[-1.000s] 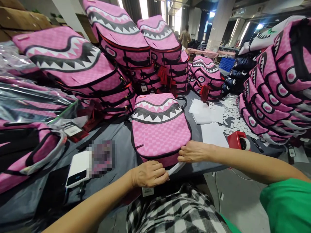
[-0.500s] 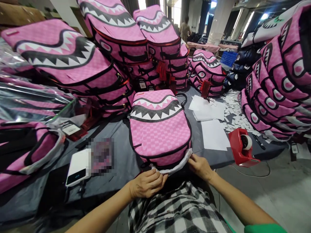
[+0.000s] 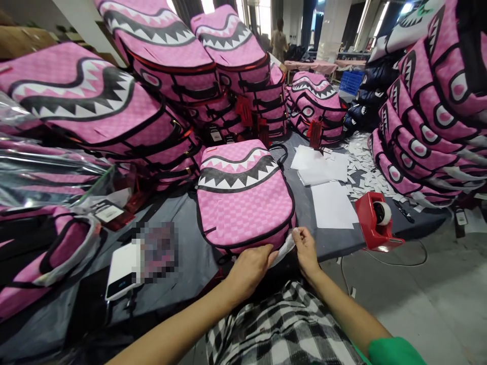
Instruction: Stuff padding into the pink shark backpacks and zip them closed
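A pink checkered backpack (image 3: pixel 243 203) with a shark-mouth print lies flat on the grey table (image 3: pixel 190 253), its bottom edge facing me. My left hand (image 3: pixel 249 266) rests on that bottom edge, fingers curled against a white strip of wrapping (image 3: pixel 286 247). My right hand (image 3: pixel 304 246) pinches the upper end of the same white strip at the backpack's lower right corner. Both hands are close together, just above my checkered lap.
Stacks of identical pink backpacks (image 3: pixel 114 101) rise at the left, back and right (image 3: pixel 429 126). White paper sheets (image 3: pixel 331 203) and a red tape dispenser (image 3: pixel 375 220) lie to the right. A white device (image 3: pixel 122 268) sits at the left. A person (image 3: pixel 279 43) stands far behind.
The white strip was stretched between my hands along the backpack's bottom. Now my left hand has moved right, toward my right hand, and the strip is bunched short at the lower right corner.
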